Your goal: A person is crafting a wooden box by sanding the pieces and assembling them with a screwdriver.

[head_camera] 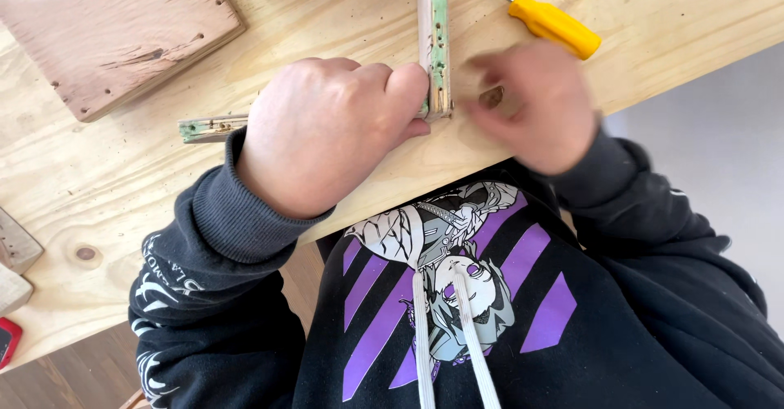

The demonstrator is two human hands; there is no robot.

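Nearest to us, we record a dark hooded top (457, 311) with purple stripes and two white drawstrings, at the near edge of the pale wooden tabletop (98, 188).

Just beyond that edge, we find the left hand (322, 131) curled into a loose fist, knuckles up, fingers and thumb pressed against the near end of a worn wooden frame piece (434, 42) with flaking green paint. That piece runs from the hand away to the far edge of the view. A second green-painted strip (208, 127) lies flat on the tabletop, projecting to the left from under the left hand; we cannot tell whether the two strips are joined, as the fist covers the corner.

Just right of the frame piece, we note the right hand (535, 107), blurred, fingers bent and drawn together near a small dark object (492, 96) at the fingertips. We cannot tell what that object is or whether it is truly pinched.

Farther off, a yellow-handled screwdriver (554, 24) lies on the tabletop beyond the right hand, apart from it. At far left rests a reddish-brown board (106, 25) with small holes.
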